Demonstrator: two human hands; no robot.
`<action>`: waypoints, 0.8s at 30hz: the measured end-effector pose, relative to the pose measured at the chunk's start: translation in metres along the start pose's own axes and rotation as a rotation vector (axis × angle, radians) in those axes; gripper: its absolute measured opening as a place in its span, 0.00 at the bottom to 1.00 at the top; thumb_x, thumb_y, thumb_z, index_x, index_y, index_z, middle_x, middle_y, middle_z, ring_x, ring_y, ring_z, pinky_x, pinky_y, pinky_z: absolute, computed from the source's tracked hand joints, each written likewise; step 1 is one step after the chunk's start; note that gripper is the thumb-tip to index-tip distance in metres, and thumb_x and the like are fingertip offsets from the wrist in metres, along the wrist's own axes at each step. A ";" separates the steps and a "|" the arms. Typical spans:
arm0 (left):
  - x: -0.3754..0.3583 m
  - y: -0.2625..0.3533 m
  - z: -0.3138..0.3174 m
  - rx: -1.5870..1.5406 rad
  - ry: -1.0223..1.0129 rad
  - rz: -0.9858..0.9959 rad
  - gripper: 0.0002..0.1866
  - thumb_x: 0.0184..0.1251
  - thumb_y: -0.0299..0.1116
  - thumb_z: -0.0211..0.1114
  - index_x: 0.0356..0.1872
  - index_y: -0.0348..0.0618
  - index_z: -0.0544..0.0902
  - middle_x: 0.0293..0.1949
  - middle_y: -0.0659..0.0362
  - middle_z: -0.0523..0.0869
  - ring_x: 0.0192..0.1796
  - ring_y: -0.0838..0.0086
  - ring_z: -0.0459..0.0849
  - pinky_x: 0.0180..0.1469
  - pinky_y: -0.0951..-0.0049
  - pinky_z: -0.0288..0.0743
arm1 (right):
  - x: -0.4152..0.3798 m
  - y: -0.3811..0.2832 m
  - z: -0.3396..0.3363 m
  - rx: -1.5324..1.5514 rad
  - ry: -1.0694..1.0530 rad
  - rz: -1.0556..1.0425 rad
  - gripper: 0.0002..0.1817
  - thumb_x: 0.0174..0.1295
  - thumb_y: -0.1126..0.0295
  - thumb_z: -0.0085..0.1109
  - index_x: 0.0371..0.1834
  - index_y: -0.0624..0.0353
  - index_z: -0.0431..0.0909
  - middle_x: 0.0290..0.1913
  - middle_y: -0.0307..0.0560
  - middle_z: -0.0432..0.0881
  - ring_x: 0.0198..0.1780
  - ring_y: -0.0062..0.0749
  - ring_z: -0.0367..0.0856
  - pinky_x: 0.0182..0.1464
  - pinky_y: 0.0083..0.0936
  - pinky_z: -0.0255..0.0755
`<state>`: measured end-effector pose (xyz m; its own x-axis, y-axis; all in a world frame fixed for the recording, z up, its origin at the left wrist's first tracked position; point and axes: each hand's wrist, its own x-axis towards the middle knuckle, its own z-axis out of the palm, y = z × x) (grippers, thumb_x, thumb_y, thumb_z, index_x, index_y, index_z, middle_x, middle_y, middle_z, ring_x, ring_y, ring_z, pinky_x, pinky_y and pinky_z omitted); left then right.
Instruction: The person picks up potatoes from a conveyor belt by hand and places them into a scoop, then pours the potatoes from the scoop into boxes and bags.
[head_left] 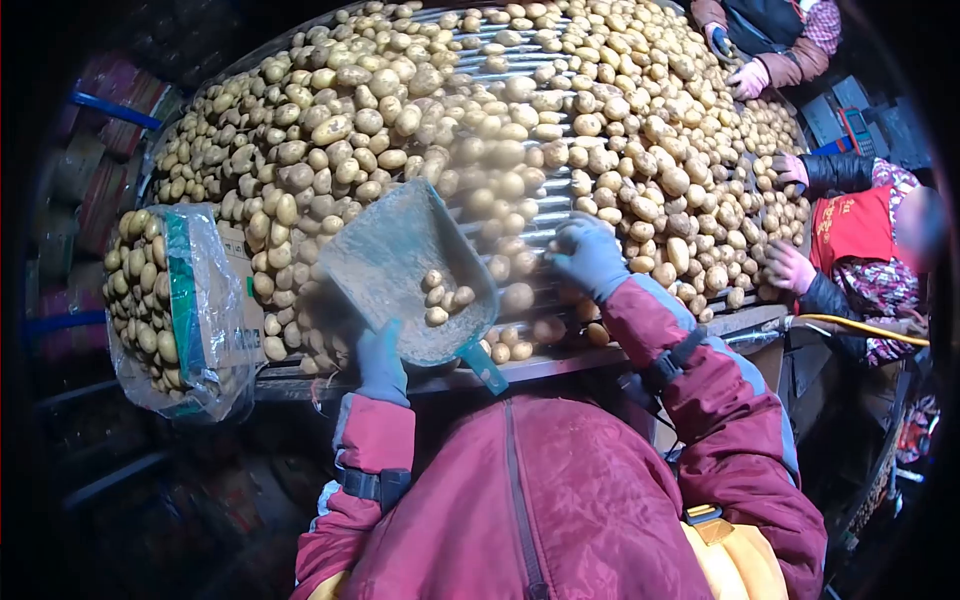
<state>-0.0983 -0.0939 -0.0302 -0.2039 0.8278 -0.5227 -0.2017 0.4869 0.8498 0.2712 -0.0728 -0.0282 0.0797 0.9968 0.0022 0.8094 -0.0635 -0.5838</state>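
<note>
My left hand [381, 362], in a blue-grey glove, grips the near left edge of a large teal dustpan-like scoop [390, 265]. The scoop is tilted over the heap, its inside caked with dirt, and a few small potatoes [437, 297] lie in it. Its short handle [485, 370] points towards me, with no hand on it. To the right of the scoop, my gloved right hand [588, 258] hovers over the metal slats [550, 215], its fingers bent and somewhat apart, seemingly empty. Blurred potatoes [490, 190] lie between scoop and hand.
A great heap of potatoes [330, 130] covers the slatted table. At left stands a plastic-lined cardboard box [235, 290] full of potatoes. A metal edge [740, 322] runs along the front. Two co-workers work at the right, one in a red apron [850, 228].
</note>
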 end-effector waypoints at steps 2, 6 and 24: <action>-0.002 0.002 0.004 -0.025 -0.031 -0.012 0.16 0.68 0.28 0.64 0.53 0.30 0.80 0.49 0.52 0.85 0.50 0.67 0.85 0.56 0.65 0.80 | 0.011 -0.039 -0.034 0.146 -0.073 -0.008 0.19 0.53 0.57 0.73 0.39 0.61 0.86 0.48 0.50 0.85 0.56 0.46 0.81 0.60 0.35 0.74; 0.002 0.000 0.005 0.054 -0.033 -0.028 0.17 0.67 0.29 0.66 0.53 0.29 0.80 0.49 0.53 0.84 0.49 0.69 0.83 0.54 0.65 0.78 | 0.020 -0.090 -0.020 0.409 -0.090 -0.274 0.28 0.59 0.49 0.70 0.52 0.62 0.85 0.59 0.57 0.82 0.60 0.49 0.80 0.64 0.38 0.72; 0.011 -0.001 -0.007 -0.095 0.035 -0.011 0.18 0.70 0.29 0.64 0.56 0.30 0.79 0.52 0.51 0.85 0.51 0.64 0.86 0.56 0.62 0.81 | 0.082 0.011 0.016 -0.092 -0.109 0.355 0.21 0.66 0.46 0.58 0.51 0.48 0.86 0.45 0.57 0.88 0.49 0.51 0.87 0.53 0.44 0.79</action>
<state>-0.1071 -0.0872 -0.0374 -0.2344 0.8113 -0.5356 -0.2934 0.4662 0.8346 0.2770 0.0087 -0.0472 0.3063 0.9110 -0.2763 0.7916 -0.4049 -0.4576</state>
